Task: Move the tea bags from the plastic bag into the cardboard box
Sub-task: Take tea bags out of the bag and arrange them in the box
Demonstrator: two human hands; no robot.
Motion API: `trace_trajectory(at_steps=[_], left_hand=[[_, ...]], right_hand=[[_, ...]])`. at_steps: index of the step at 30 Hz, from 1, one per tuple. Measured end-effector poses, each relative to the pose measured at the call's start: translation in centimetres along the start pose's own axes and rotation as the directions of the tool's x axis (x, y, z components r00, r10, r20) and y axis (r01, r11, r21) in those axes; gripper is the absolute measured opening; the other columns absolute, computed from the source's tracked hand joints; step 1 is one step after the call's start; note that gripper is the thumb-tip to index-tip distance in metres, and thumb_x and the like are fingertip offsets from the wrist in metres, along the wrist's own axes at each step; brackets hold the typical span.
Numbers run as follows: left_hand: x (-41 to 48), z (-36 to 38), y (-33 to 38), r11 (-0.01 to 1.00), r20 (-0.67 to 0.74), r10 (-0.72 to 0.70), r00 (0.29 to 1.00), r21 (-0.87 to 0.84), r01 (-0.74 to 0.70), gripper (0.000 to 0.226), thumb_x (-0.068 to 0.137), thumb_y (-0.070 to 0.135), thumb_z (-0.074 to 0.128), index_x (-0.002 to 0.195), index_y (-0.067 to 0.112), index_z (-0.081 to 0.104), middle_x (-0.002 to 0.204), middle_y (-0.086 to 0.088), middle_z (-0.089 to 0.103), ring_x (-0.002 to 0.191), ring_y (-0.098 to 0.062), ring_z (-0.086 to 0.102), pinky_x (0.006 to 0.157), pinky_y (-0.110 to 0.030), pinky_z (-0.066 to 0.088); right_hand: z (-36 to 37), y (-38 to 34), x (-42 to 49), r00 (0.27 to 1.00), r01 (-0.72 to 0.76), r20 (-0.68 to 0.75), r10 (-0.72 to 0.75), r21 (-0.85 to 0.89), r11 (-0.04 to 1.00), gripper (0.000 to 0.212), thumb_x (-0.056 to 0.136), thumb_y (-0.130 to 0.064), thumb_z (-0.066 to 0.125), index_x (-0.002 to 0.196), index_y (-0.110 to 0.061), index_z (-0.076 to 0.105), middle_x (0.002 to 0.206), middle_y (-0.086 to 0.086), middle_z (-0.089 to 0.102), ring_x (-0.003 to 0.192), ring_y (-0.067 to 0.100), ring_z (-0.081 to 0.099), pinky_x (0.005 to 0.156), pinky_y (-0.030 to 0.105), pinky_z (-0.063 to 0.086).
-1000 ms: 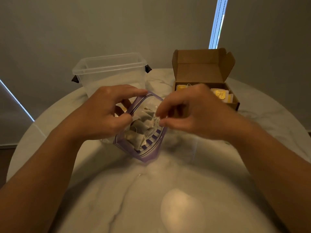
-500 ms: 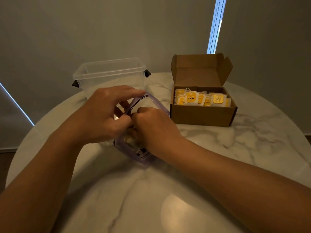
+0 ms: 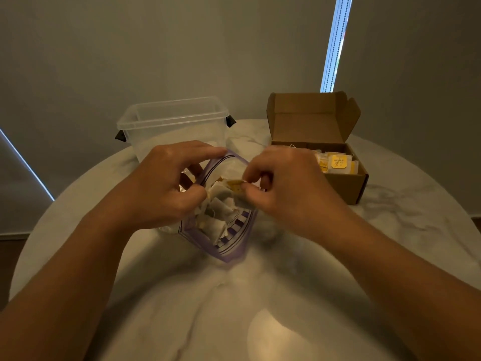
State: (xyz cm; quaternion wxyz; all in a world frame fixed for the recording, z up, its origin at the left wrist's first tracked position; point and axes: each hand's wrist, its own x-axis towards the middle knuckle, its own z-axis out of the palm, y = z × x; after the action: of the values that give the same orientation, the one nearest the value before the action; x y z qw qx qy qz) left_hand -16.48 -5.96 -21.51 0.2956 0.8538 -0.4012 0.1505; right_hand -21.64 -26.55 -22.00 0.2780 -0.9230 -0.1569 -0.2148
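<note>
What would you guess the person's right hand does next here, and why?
Probably lift the right hand and carry its pinched tea bag rightward to the open cardboard box. It is pinched at the mouth of the plastic bag, which the left hand holds open, and the box holds other tea bags.

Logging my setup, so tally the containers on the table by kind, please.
plastic bag: 1
clear plastic tub: 1
cardboard box: 1
Total: 3
</note>
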Motion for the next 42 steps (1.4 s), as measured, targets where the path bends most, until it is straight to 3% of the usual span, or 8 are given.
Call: trace_trajectory(at_steps=[3,6,13,19,28,33,38,42], left_hand=[[-0.1,0.1,0.0,1.000,0.006,-0.008,1.000,-0.011,0.008,0.066,0.072,0.037,0.047,0.135,0.022,0.057,0.119,0.013,0.061,0.091,-0.006,0.061,0.070,-0.023,0.057],[-0.1,0.2,0.1,1.000,0.004,-0.017,1.000,-0.006,0.017,0.066,0.073,0.039,0.046,0.135,0.024,0.057,0.119,0.016,0.061,0.092,-0.005,0.061,0.071,-0.023,0.057],[-0.2,0.3,-0.1,1.000,0.005,-0.008,1.000,-0.011,0.008,0.065,0.072,0.041,0.044,0.135,0.027,0.056,0.118,0.018,0.061,0.094,-0.007,0.061,0.069,-0.022,0.058],[-0.2,0.5,-0.3,0.999,0.007,0.018,1.000,-0.049,-0.017,0.060,0.074,0.040,0.046,0.132,0.029,0.058,0.115,0.020,0.062,0.096,-0.010,0.062,0.065,-0.023,0.058],[-0.2,0.5,-0.5,0.997,0.004,0.037,0.999,-0.062,-0.036,0.058,0.073,0.038,0.045,0.130,0.035,0.057,0.120,0.023,0.059,0.097,-0.007,0.062,0.065,-0.018,0.056],[-0.2,0.6,-0.6,0.998,-0.011,0.040,0.999,-0.050,-0.041,0.059,0.073,0.039,0.046,0.130,0.032,0.058,0.119,0.022,0.061,0.097,-0.008,0.062,0.065,-0.022,0.057],[-0.2,0.7,-0.6,0.998,-0.009,0.039,0.999,-0.053,-0.039,0.060,0.073,0.039,0.044,0.131,0.033,0.057,0.119,0.025,0.059,0.098,-0.007,0.061,0.064,-0.016,0.055],[-0.2,0.7,-0.7,0.998,-0.016,0.037,0.999,-0.055,-0.038,0.060,0.073,0.040,0.045,0.131,0.033,0.058,0.120,0.023,0.060,0.097,-0.008,0.062,0.063,-0.018,0.056]], right_hand=[[-1.9,1.3,0.3,0.991,-0.123,0.083,0.103,0.285,0.951,0.002,0.083,-0.020,0.075,0.085,-0.021,0.076,0.076,-0.007,0.071,0.071,0.007,0.067,0.063,0.022,0.058],[-3.1,2.8,0.7,0.975,-0.217,0.160,0.155,0.518,0.827,0.005,0.080,-0.016,0.076,0.085,-0.015,0.075,0.080,0.001,0.075,0.071,0.014,0.071,0.059,0.026,0.057],[-6.1,6.4,1.4,0.975,-0.198,0.052,0.216,0.643,0.740,0.017,0.079,-0.007,0.074,0.095,-0.010,0.073,0.083,0.011,0.074,0.067,0.018,0.068,0.054,0.024,0.054],[-8.7,11.4,4.4,0.905,-0.293,-0.176,0.387,0.403,0.867,0.012,0.084,-0.008,0.072,0.094,-0.015,0.071,0.085,0.006,0.073,0.070,0.018,0.072,0.055,0.024,0.057],[-6.3,14.9,7.6,0.911,-0.386,-0.121,0.393,0.077,0.919,0.012,0.084,-0.009,0.074,0.089,-0.018,0.070,0.086,0.001,0.070,0.071,0.014,0.070,0.059,0.029,0.059],[-6.1,15.8,8.0,0.926,-0.377,-0.014,0.377,-0.032,0.926,0.012,0.083,-0.010,0.074,0.091,-0.018,0.071,0.086,-0.003,0.068,0.076,0.010,0.066,0.056,0.020,0.049],[-5.1,16.9,8.5,0.929,-0.368,-0.055,0.365,-0.217,0.904,0.015,0.078,-0.010,0.079,0.090,-0.016,0.073,0.088,0.000,0.069,0.074,0.008,0.063,0.054,0.018,0.044],[-5.0,17.6,8.4,0.923,-0.383,-0.153,0.354,-0.263,0.885,0.023,0.078,-0.012,0.079,0.100,-0.013,0.072,0.096,0.005,0.070,0.080,0.013,0.061,0.069,0.025,0.048]])
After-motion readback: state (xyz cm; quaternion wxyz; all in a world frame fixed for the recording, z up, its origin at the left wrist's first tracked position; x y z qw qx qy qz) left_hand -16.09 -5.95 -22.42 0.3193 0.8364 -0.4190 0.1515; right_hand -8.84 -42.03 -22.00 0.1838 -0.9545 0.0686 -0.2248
